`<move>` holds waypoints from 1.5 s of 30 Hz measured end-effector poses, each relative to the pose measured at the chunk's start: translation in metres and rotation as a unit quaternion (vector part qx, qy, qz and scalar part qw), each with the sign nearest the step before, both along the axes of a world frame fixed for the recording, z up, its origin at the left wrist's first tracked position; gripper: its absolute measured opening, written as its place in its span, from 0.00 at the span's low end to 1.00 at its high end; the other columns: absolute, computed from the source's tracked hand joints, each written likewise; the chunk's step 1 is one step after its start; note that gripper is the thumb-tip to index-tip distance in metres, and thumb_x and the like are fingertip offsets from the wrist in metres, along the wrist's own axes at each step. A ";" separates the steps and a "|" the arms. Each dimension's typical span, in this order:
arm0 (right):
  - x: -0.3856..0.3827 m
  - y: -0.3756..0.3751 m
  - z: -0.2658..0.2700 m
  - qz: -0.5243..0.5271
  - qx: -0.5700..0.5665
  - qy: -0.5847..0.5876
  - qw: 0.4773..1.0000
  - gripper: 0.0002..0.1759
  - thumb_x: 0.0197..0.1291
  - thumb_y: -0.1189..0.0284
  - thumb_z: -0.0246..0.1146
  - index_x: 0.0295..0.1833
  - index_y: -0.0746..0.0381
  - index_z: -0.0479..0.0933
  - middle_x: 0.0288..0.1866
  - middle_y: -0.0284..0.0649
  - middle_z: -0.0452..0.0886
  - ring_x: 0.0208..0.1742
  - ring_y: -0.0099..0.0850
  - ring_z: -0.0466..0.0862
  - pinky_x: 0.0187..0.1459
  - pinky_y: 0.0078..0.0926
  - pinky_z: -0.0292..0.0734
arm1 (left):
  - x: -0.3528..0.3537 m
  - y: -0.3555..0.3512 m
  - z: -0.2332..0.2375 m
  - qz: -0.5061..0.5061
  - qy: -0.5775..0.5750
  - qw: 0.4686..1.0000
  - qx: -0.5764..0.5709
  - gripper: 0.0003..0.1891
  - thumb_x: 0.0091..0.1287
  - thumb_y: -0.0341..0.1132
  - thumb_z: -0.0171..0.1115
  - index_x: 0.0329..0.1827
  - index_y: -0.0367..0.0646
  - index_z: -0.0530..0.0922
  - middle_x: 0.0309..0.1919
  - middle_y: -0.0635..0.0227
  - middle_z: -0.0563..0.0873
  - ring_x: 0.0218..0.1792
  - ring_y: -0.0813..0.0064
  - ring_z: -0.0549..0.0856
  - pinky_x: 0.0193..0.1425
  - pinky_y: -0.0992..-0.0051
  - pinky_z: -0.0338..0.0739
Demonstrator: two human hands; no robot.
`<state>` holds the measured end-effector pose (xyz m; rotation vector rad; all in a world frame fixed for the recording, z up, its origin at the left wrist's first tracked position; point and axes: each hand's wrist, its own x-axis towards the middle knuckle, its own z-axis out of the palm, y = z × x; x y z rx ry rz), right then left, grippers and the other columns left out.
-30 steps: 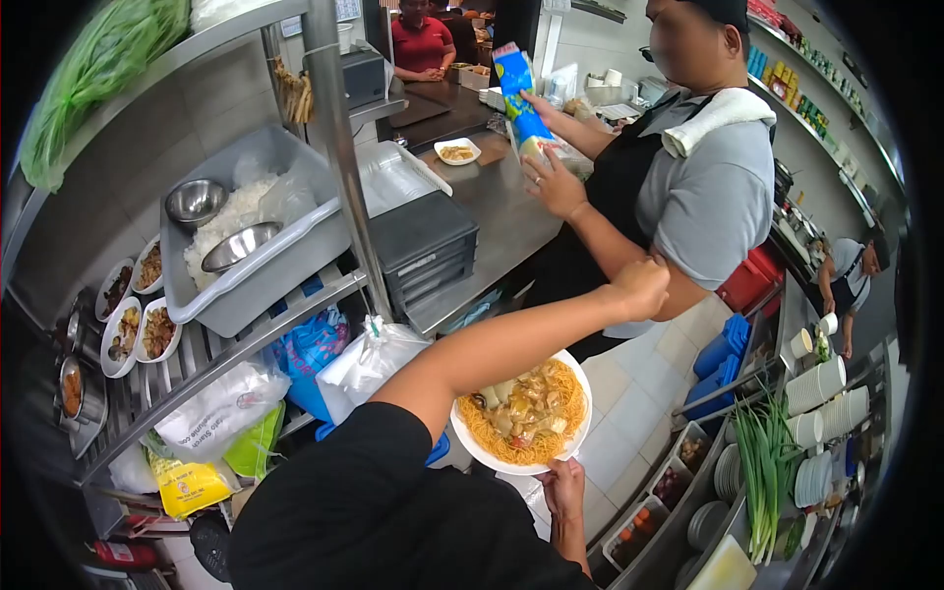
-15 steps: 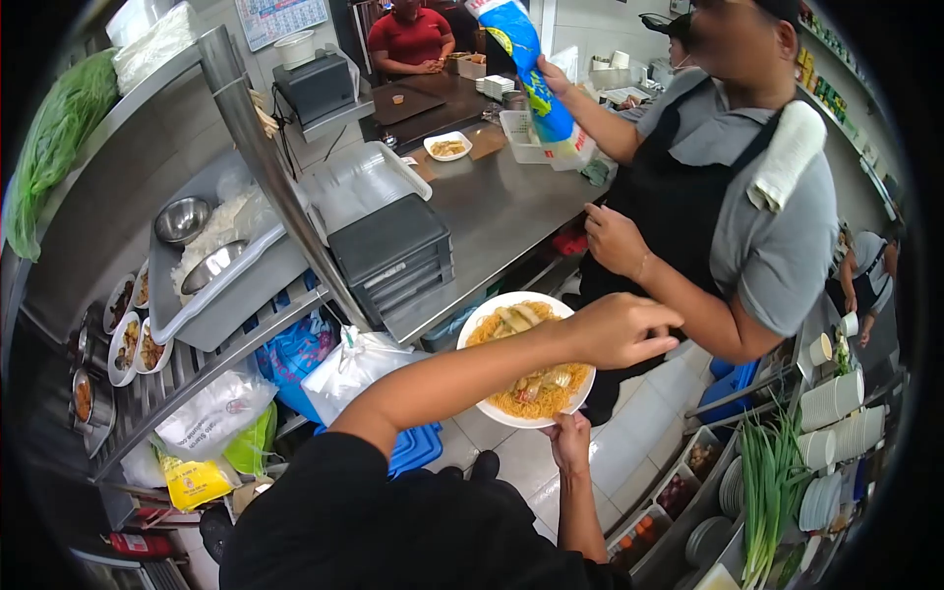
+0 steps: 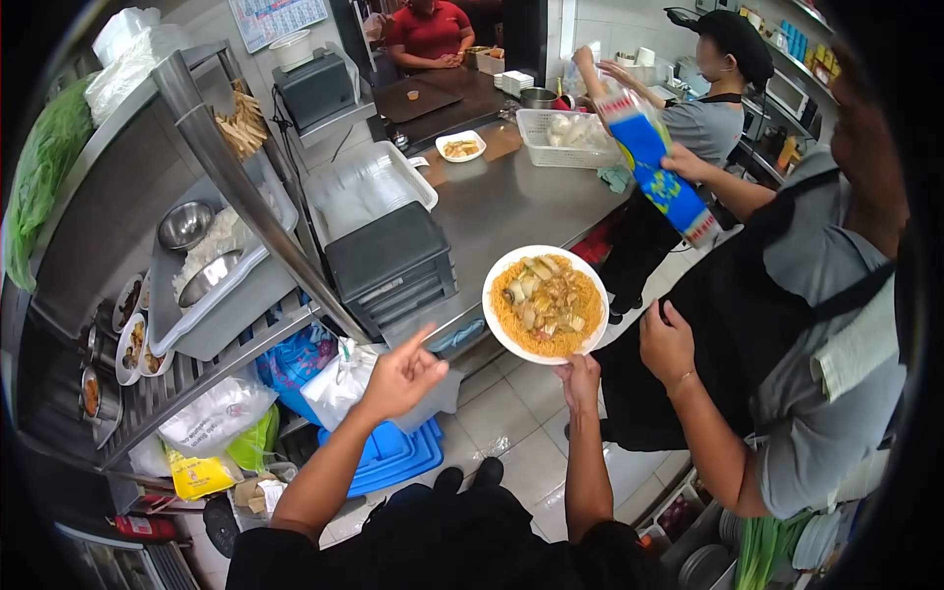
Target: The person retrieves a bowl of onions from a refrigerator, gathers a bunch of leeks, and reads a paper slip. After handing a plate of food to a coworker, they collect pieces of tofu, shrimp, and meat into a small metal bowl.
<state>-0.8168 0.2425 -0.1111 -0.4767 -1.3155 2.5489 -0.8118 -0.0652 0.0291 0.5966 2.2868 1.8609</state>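
My right hand (image 3: 580,382) grips the near rim of a round white plate (image 3: 500,332), thumb and fingers at its edge. Thin orange-brown noodles (image 3: 580,295) cover the plate, topped with pieces of pale vegetables and what may be meat (image 3: 547,303). It is held over the floor, just off the steel counter's front edge. My left hand (image 3: 405,374) is in the air left of the plate, index finger stretched out and nothing held. Closest to that hand are a black stacked-drawer unit (image 3: 388,258) and a white plastic bag (image 3: 339,388).
At right, a co-worker in a black apron (image 3: 728,354) holds a blue packet (image 3: 657,177), close to the plate. Another person works behind. The steel counter (image 3: 492,211) carries a small dish of food (image 3: 460,147) and a white basket (image 3: 565,147). Shelving stands at left; a blue lid (image 3: 393,457) lies low.
My left arm has swung left, away from across the plate. The plate has come more fully into view, a little higher. The co-worker has shifted right with the blue packet lowered.
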 end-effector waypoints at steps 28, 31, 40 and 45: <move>-0.237 -0.005 -0.023 0.088 -0.015 0.018 0.996 0.18 0.62 0.75 0.52 0.55 0.73 0.68 0.49 0.46 0.79 0.45 0.35 0.83 0.44 0.29 0.82 | 0.061 0.025 -0.150 -0.276 -0.328 0.837 -0.339 0.25 0.66 0.50 0.55 0.58 0.40 0.69 0.37 0.53 0.83 0.40 0.60 0.83 0.45 0.66 0.75; -0.255 -0.005 -0.023 0.106 -0.006 0.006 0.994 0.18 0.62 0.75 0.52 0.57 0.71 0.68 0.51 0.45 0.78 0.47 0.34 0.82 0.46 0.29 0.81 | 0.055 0.029 -0.126 -0.228 -0.311 0.838 -0.386 0.26 0.65 0.50 0.56 0.57 0.39 0.70 0.40 0.48 0.83 0.45 0.52 0.82 0.47 0.60 0.74; -0.280 -0.023 -0.048 0.067 0.104 0.035 0.992 0.17 0.66 0.75 0.49 0.55 0.75 0.67 0.50 0.47 0.77 0.47 0.32 0.81 0.49 0.28 0.80 | 0.003 0.025 -0.154 -0.147 -0.227 0.904 -0.330 0.28 0.66 0.45 0.55 0.60 0.31 0.66 0.35 0.50 0.85 0.39 0.54 0.84 0.44 0.62 0.77; -0.275 -0.037 -0.057 -0.098 0.290 0.002 0.952 0.10 0.66 0.75 0.49 0.47 0.71 0.71 0.36 0.44 0.81 0.35 0.28 0.84 0.36 0.26 0.82 | -0.013 0.029 -0.163 -0.171 -0.212 0.899 -0.343 0.28 0.66 0.45 0.54 0.61 0.32 0.66 0.34 0.51 0.85 0.41 0.53 0.84 0.45 0.61 0.76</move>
